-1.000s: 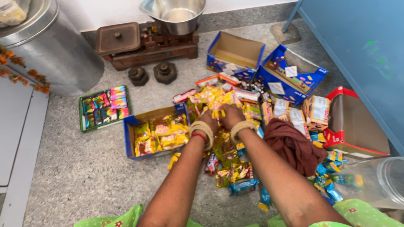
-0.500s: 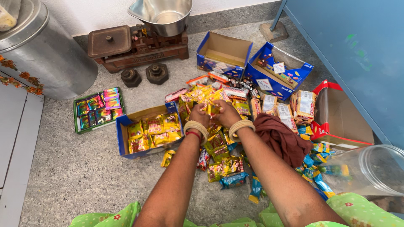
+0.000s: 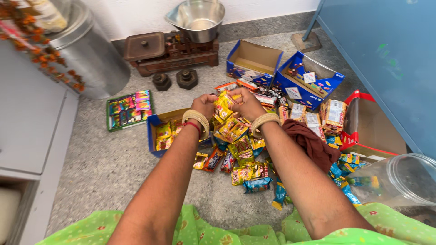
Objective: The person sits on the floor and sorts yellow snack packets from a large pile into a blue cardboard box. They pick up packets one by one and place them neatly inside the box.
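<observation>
My left hand (image 3: 205, 105) and my right hand (image 3: 245, 102) are raised together over a heap of small sweet packets (image 3: 240, 154) on the speckled floor. Both grip a bunch of yellow sweet packets (image 3: 223, 105) between them, and a strip of them hangs down towards the heap. Just under my left wrist stands a blue cardboard box (image 3: 160, 134) partly filled with yellow packets. Each wrist wears bangles.
Two open blue boxes (image 3: 254, 61) (image 3: 309, 79) stand behind the heap. A red box (image 3: 370, 122), a clear plastic jar (image 3: 399, 179) and a brown cloth (image 3: 313, 143) lie right. A tray of colourful sweets (image 3: 129, 109), iron weights (image 3: 186, 78), a balance scale with steel bowl (image 3: 181, 43) and a metal drum (image 3: 88, 54) are left and behind.
Both hands have lifted from the heap with a bunch of yellow packets, pulling a strip of them up. The camera has tilted slightly.
</observation>
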